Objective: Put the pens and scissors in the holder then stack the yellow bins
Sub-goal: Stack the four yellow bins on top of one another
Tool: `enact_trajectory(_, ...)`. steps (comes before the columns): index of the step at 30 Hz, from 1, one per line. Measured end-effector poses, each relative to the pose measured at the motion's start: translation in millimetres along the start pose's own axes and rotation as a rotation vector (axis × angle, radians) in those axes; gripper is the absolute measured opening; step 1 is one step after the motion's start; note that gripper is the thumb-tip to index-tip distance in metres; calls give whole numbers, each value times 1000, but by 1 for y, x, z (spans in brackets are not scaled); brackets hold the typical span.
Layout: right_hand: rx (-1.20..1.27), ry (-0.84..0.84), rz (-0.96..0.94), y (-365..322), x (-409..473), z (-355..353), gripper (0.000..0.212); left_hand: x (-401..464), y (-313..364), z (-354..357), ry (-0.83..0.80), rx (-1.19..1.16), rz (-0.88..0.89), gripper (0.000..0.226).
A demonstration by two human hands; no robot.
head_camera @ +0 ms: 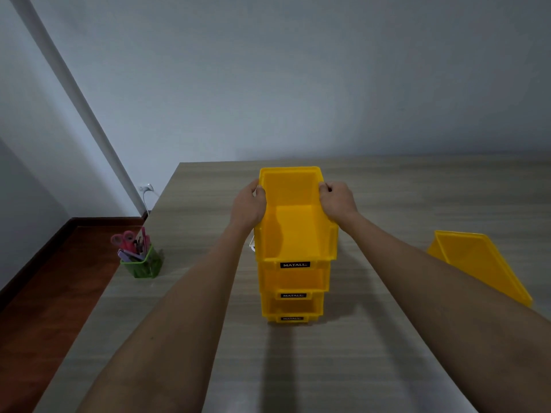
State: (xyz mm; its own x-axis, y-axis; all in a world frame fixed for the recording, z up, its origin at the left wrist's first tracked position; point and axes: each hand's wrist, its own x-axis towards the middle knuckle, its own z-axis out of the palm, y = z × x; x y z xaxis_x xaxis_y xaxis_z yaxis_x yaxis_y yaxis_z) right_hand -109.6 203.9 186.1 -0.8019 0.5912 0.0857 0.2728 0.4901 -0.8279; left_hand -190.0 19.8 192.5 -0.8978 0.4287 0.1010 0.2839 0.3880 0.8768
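Grey walls fill the upper half of the frame, with a white pipe [74, 93] running diagonally down the upper left to a wall socket [146, 187] and its cable. Below, a wood-grain table [208, 293] spreads across the lower half, and dark red-brown floor [44, 293] shows at the lower left.

At the centre of the frame stands a stack [295, 281] of three yellow bins, each with a black label reading MATALL on its near lip. The top bin [295, 219] sits on the two below, its open side facing up toward the camera.

Both bare forearms reach in from the bottom corners. The left hand [249, 205] grips the top bin's left wall, thumb over the rim and fingers curled on the outside, clamped on the plastic. The right hand [337, 201] grips the right wall in the same way, knuckles bent and fingers closed over the rim.

A fourth bin [483, 266] lies alone at the right of the frame, well apart from the stack, tilted with its opening toward the upper left.

At the left edge of the table, a green holder [143, 263] stands upright. Pink-handled scissors [123, 238] stick out of it handles up, beside several pens [141, 244] and a purple item that is too small to identify.
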Motion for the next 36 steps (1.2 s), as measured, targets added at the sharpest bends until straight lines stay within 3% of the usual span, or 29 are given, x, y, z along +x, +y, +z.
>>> enact_trajectory(7,-98,8,-6,4,6,-3,47,6,4,0,-19,241,-10,39)
enact_trajectory(14,-97,85,-53,3,9,-11,53,15,17,3,82,513,-96,63)
enact_trajectory(19,-331,97,-144,13,13,-48,47,18,49,33,145,670,-12,59)
enact_trajectory(29,-679,167,-134,112,18,-164,50,17,117,157,130,719,198,53)
enact_trajectory(36,-743,128,-62,203,13,-240,47,-6,140,283,-5,680,180,51)
